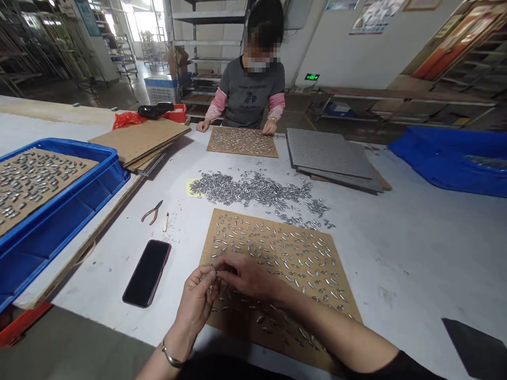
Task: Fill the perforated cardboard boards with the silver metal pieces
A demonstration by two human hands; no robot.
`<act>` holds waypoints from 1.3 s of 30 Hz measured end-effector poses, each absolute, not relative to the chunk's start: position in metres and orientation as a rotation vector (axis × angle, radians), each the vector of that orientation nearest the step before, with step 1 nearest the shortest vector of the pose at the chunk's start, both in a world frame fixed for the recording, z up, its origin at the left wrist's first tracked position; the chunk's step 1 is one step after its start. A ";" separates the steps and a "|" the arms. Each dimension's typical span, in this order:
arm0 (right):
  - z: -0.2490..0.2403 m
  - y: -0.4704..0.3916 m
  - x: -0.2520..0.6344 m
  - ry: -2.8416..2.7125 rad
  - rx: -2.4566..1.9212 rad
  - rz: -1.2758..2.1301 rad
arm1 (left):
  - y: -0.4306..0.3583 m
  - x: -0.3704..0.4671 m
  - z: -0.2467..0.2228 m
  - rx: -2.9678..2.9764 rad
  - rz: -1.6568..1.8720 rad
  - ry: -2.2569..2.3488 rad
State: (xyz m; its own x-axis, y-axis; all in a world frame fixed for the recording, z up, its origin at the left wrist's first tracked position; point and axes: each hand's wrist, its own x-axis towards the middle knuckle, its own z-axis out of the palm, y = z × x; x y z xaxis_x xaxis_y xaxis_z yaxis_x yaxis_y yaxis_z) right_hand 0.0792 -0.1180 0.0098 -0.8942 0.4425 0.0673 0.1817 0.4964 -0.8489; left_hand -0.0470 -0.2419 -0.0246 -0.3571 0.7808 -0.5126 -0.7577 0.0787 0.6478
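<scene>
My left hand (198,295), with a bangle on its wrist, is closed in a pinch above the left edge of a brown cardboard sheet (277,338). My right hand (243,273) meets it fingertip to fingertip, also pinched. Something small and grey shows between the fingertips, too small to make out. Many small silvery metal pieces (303,289) lie spread over the cardboard. Beyond its far edge, a long loose pile of similar pieces (261,190) covers the white table (396,248).
A phone (147,273), pliers (151,213) and a small pointed tool (165,222) lie left. A blue tray (95,198) stands far left. Stacked sheets (328,153) and a blue container (447,163) are right. Opposite, a person's hands (270,126) touch another cardboard (242,142).
</scene>
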 end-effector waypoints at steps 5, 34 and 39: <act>-0.001 -0.110 0.080 -2.385 -0.677 1.436 | -0.239 -0.042 -0.024 0.040 1.610 1.066; -0.026 -0.167 0.120 -2.378 -1.046 1.037 | -0.269 -0.100 0.003 0.218 1.615 1.334; -0.039 -0.177 0.075 -2.483 -1.229 0.776 | -0.280 -0.096 0.002 0.274 1.647 1.359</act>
